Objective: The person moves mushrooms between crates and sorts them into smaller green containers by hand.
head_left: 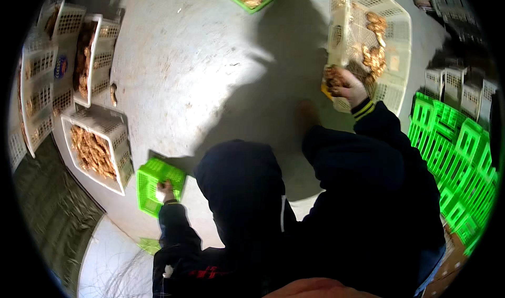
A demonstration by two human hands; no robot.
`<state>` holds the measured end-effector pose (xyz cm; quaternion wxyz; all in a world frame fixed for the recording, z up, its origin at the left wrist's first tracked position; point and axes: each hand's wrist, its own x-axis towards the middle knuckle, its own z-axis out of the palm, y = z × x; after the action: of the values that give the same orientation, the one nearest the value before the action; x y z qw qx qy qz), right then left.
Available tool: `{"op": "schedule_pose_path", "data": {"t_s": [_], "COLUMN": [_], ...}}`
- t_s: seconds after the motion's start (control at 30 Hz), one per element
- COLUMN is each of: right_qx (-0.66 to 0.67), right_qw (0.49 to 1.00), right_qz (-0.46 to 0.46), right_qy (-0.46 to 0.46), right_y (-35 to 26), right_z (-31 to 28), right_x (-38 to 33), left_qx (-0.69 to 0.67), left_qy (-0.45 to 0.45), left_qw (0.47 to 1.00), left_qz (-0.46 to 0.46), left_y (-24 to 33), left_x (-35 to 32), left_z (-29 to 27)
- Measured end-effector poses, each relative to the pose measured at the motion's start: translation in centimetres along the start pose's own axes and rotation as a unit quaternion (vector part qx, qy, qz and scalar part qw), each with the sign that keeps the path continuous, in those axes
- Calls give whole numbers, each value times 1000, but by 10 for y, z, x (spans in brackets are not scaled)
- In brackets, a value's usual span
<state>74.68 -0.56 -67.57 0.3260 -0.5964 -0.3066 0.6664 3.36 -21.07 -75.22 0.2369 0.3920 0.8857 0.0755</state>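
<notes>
At the lower left, my left hand is closed on the near right edge of a small bright green plastic basket. No roots show inside the basket. My right hand is at the near left corner of a long white plastic crate, its fingers closed round a brown, knobbly piece of ginger. Several lighter ginger pieces lie in that crate along its middle. Something yellow shows just under my right hand, too small to make out.
White crates of ginger stand along the left. Another green basket filled with ginger is at the far edge. Stacked green crates rise at the right. A loose root lies on the grey floor.
</notes>
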Motion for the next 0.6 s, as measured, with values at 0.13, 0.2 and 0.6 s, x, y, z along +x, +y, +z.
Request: {"op": "schedule_pose_path", "data": {"t_s": [0.13,0.2,0.6], "right_qx": [122,158,-220], "right_qw": [992,980,917], "right_qz": [-39,-111,-330], "right_qy": [-11,-36,33], "right_y": [20,16,-33], "right_z": [4,10,84], "right_x": [-4,-1,35], "left_qx": [100,53,78], "left_qy": [-61,-77,-227], "left_qw": [987,953,662], "left_qz": [114,288,710], "left_y": [208,281,413], "left_x": [-43,-53,-30], "left_z": [55,68,119]}}
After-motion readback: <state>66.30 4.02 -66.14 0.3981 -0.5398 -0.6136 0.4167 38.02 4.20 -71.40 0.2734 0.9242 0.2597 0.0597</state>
